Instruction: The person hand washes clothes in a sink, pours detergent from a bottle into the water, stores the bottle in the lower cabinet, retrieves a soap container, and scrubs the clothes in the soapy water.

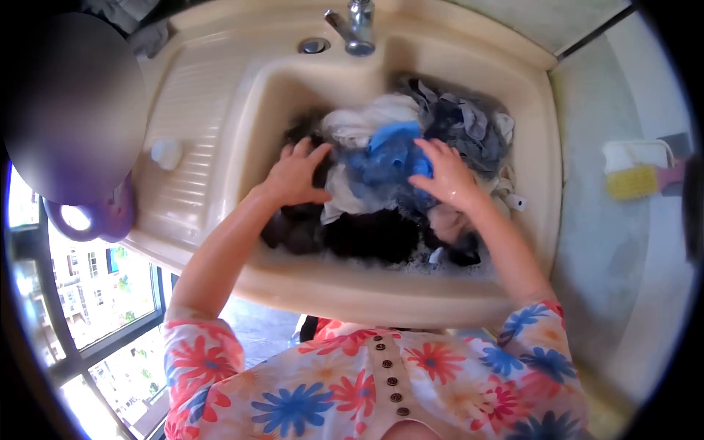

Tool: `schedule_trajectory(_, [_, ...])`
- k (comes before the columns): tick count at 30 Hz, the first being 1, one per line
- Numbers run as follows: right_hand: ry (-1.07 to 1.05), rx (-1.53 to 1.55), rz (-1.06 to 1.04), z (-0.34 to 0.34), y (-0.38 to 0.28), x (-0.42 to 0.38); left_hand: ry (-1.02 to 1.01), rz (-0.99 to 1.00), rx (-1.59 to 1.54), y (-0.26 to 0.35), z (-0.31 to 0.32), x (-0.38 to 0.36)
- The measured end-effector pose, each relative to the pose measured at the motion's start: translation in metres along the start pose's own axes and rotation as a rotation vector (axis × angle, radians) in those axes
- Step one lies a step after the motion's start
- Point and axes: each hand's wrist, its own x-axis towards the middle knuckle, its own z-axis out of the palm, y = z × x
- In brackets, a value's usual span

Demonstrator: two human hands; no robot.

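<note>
Wet clothes lie in soapy water in a beige sink (543, 183). Over their left side is my left hand (297, 174), fingers spread, nearest to dark cloth and a white piece. My right hand (444, 172) has its fingers apart at the right edge of a blue garment (392, 158); whether the fingertips press on it is unclear. White cloth (359, 125) lies behind the blue one, grey cloth (469, 121) at the back right, and black cloth (374, 235) in front.
A chrome faucet (358, 29) stands at the sink's back. On the ribbed drainboard (187, 110) sits a small white object (167, 154). A purple item (110, 213) is at the left edge. A yellow brush (632, 182) hangs on the right wall.
</note>
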Motion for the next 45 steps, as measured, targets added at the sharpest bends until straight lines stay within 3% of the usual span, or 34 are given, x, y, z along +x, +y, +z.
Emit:
schedule_trajectory(2, [-0.056, 0.09, -0.119, 0.015, -0.037, -0.007, -0.052, -0.084, -0.008, -0.007, 0.012, -0.022])
schedule_trajectory(4, [-0.276, -0.074, -0.031, 0.052, -0.061, -0.003, -0.312, -0.239, 0.189, 0.01, 0.027, -0.013])
schedule_trajectory(5, [-0.136, -0.15, -0.041, 0.08, -0.052, 0.004, -0.331, -0.289, 0.085, 0.003, 0.037, -0.002])
schedule_trajectory(7, [-0.528, -0.209, 0.076, 0.122, -0.026, 0.042, -0.317, -0.384, -0.043, -0.016, 0.066, 0.022])
schedule_trajectory(9, [-0.458, -0.08, 0.087, 0.153, -0.003, 0.052, -0.247, -0.468, -0.073, -0.028, 0.088, 0.041])
schedule_trajectory(11, [-0.335, 0.09, 0.173, 0.173, 0.013, 0.059, -0.027, -0.492, -0.216, -0.018, 0.081, 0.04])
schedule_trajectory(13, [-0.15, 0.286, 0.315, 0.163, 0.011, 0.069, 0.194, -0.502, -0.334, -0.01, 0.073, 0.039])
schedule_trajectory(16, [-0.027, 0.445, 0.145, 0.082, -0.013, 0.018, 0.233, -0.451, -0.407, 0.037, 0.033, 0.025])
schedule_trajectory(18, [-0.09, 0.879, 0.215, 0.057, 0.022, -0.007, 0.163, -0.237, -0.383, 0.079, 0.009, 0.023])
schedule_trajectory(19, [-0.073, 0.994, 0.277, 0.027, 0.028, -0.02, 0.231, -0.109, -0.399, 0.101, 0.006, 0.026])
schedule_trajectory(22, [0.06, 1.008, 0.332, -0.034, 0.083, -0.033, 0.257, 0.182, -0.457, 0.164, -0.001, 0.04])
schedule_trajectory(24, [0.312, 0.839, 0.268, -0.056, 0.075, -0.025, 0.37, 0.423, -0.654, 0.187, 0.01, 0.05])
schedule_trajectory(25, [0.438, 0.755, 0.232, -0.066, 0.068, -0.022, 0.268, 0.476, -0.616, 0.186, 0.007, 0.05])
schedule_trajectory(27, [0.342, 0.325, -0.09, -0.047, 0.025, -0.017, 0.159, 0.581, -0.478, 0.17, 0.007, 0.044])
schedule_trajectory(28, [0.197, 0.24, -0.146, -0.017, 0.019, -0.021, 0.027, 0.678, -0.437, 0.143, 0.003, 0.038])
schedule_trajectory(30, [0.026, -0.284, -0.02, 0.036, -0.006, -0.044, -0.054, 0.331, -0.173, 0.087, -0.014, 0.011])
schedule_trajectory(32, [-0.043, -0.312, 0.003, 0.067, -0.009, -0.042, 0.053, -0.061, 0.137, 0.04, 0.004, -0.009])
schedule_trajectory(35, [-0.054, -0.209, 0.011, 0.125, 0.011, -0.025, -0.08, -0.093, 0.172, 0.01, 0.043, 0.011])
schedule_trajectory(38, [-0.453, -0.165, 0.365, 0.139, 0.012, 0.05, -0.535, -0.134, 0.116, 0.002, 0.046, 0.054])
schedule_trajectory(41, [-0.705, -0.557, 0.073, 0.049, -0.055, 0.059, -0.405, -0.207, 0.059, -0.012, 0.075, 0.084])
schedule_trajectory(43, [-0.362, -0.294, 0.085, 0.117, 0.018, 0.036, -0.247, -0.261, -0.003, -0.017, 0.095, 0.094])
schedule_trajectory(45, [-0.269, 0.012, 0.079, 0.096, 0.011, 0.035, -0.092, -0.31, -0.075, -0.023, 0.112, 0.101])
